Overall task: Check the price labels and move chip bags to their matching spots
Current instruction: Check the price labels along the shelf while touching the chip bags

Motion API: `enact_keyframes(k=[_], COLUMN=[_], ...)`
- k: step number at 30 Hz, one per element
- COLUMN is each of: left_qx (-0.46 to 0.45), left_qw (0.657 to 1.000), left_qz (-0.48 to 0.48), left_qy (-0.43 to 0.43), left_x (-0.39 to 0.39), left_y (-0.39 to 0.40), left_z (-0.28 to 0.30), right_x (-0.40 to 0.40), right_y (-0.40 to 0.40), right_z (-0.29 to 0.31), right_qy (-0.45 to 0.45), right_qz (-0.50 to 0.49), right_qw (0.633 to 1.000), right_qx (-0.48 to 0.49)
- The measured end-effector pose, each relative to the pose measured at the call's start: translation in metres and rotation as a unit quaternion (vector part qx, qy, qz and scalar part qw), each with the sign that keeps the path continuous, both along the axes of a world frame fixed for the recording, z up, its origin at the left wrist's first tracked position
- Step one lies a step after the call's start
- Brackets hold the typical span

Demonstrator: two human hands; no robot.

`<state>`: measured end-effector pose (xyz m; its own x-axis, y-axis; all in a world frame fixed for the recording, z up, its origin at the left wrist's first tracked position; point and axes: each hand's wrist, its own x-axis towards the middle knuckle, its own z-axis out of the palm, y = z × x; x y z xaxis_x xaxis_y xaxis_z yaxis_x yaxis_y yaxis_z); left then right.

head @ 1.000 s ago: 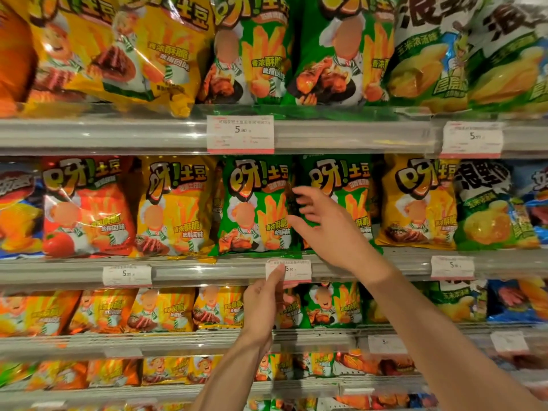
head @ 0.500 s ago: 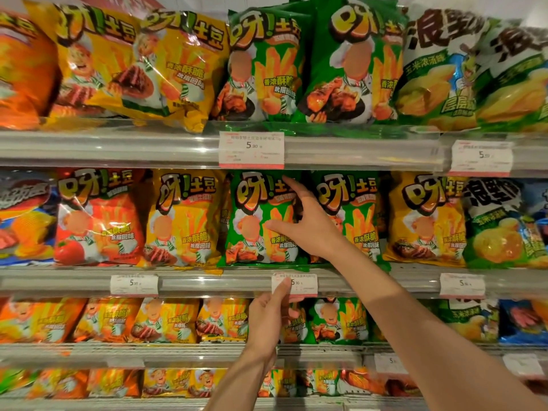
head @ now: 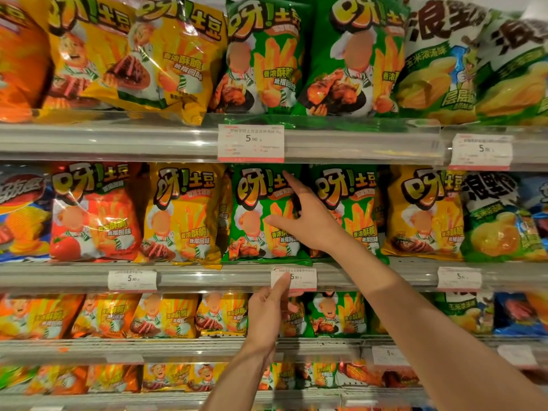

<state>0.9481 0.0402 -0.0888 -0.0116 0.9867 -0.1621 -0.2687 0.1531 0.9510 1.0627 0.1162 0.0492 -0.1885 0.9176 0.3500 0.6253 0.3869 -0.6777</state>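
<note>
Shelves (head: 370, 140) of chip bags are filling the whole view, with clear rails along their front edges. On the middle shelf, a red bag (head: 92, 212) is standing at the left, then a yellow bag (head: 181, 212), then two green bags, then another yellow one (head: 421, 212). The right hand (head: 308, 221) is lying spread open against the left green bag (head: 258, 212), forefinger pointing up towards the bag's top edge, thumb stretched across its front, gripping nothing. Beside it the second green bag (head: 353, 209) is partly hidden by the wrist. Just below, on the rail, a price label (head: 302, 278) reading 5.90 is sitting under these green bags. The left hand (head: 267, 312) is loosely curled, its forefinger touching that label's left edge.
</note>
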Motion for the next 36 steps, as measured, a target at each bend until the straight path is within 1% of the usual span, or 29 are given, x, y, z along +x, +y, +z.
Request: enact_keyframes(k=[3,7,11,13,15,16,20,23,25,29,36], left_qx=[0.004,0.005,-0.004,-0.010,-0.016,-0.021,-0.036,-0.028,-0.026,-0.023,-0.021], left_qw=[1.000,1.000,1.000,0.999,0.998,0.998,0.996,0.996,0.997,0.998,0.998], left_qz=[-0.002,-0.004,0.005,0.023,0.044,0.051,0.064,0.073,0.062,0.052,0.052], left_qy=[0.005,0.000,-0.012,-0.028,-0.036,-0.040,-0.048,-0.047,-0.036,-0.017,-0.008], left_x=[-0.002,-0.001,0.002,0.006,0.011,0.014,0.028,0.032,0.030,0.027,0.026], left_y=[0.000,0.001,0.003,0.002,0.003,0.004,0.009,0.012,0.014,0.013,0.010], left_z=[-0.001,-0.002,-0.008,-0.008,-0.009,-0.008,-0.011,-0.013,-0.013,-0.013,-0.009], right_x=[0.006,0.022,0.060,0.083,0.101,0.107,0.116,0.117,0.116,0.107,0.104], right_y=[-0.007,-0.029,-0.059,-0.067,-0.070,-0.070,-0.066,-0.058,-0.057,-0.057,-0.052], right_z=[0.004,0.011,-0.002,-0.017,-0.035,-0.042,-0.055,-0.055,-0.057,-0.065,-0.074], right_qy=[0.011,0.057,0.036,0.040,0.038,0.034,0.018,0.031,0.037,0.017,-0.001], right_qz=[0.010,-0.008,-0.113,-0.172,-0.217,-0.221,-0.174,-0.153,-0.147,-0.157,-0.155], right_qw=[1.000,0.997,0.979,0.965,0.959,0.960,0.980,0.987,0.987,0.983,0.982], right_qx=[-0.008,0.054,0.165,0.192,0.180,0.170,0.097,0.037,0.043,0.098,0.106])
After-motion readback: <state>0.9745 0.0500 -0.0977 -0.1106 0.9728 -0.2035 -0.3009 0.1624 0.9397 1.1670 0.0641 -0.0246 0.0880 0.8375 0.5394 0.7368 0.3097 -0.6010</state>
